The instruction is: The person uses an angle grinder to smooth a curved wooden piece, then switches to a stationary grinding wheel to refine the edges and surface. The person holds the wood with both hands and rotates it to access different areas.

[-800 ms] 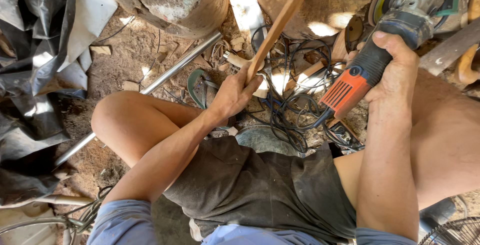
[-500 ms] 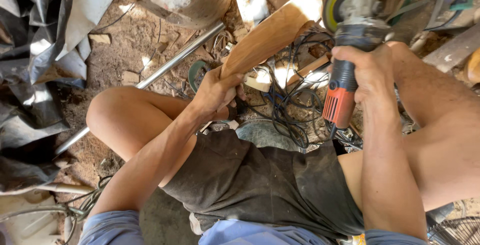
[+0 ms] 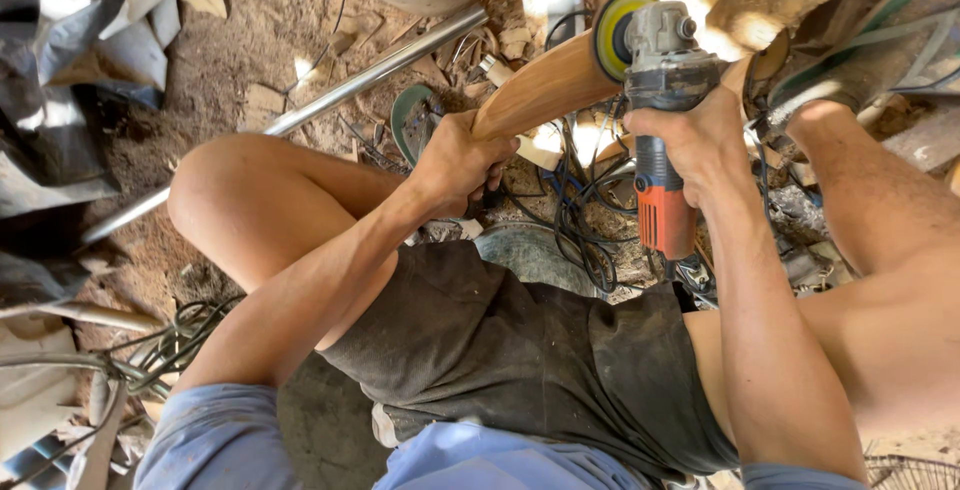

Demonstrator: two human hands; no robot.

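Wood, pale brown and smooth: a curved wooden piece (image 3: 545,85) runs from the left hand (image 3: 455,165) up and right to the sanding disc (image 3: 612,35). The left hand's fingers are wrapped closed around its lower end, just above the knee (image 3: 205,195). The right hand (image 3: 690,135) is closed around the body of the angle grinder (image 3: 660,120), fingers curled over the grey neck, orange handle (image 3: 665,215) pointing back toward the lap. The disc, with its yellow rim, appears to meet the upper part of the wood; whether it is spinning cannot be told.

Step in hand, as judged: sanding or shaping the upper stretch of the piece, the person seated low with the work held free in the air over the ground.

Surroundings: a metal pipe (image 3: 330,100) lies diagonally on the dirt, a tangle of dark cables (image 3: 575,215) sits under the grinder, a green disc (image 3: 415,120) lies flat near the left hand.

Next move calls for: a firm hold at the lower end, light even pressure from the disc, and the cord kept clear of the cables.
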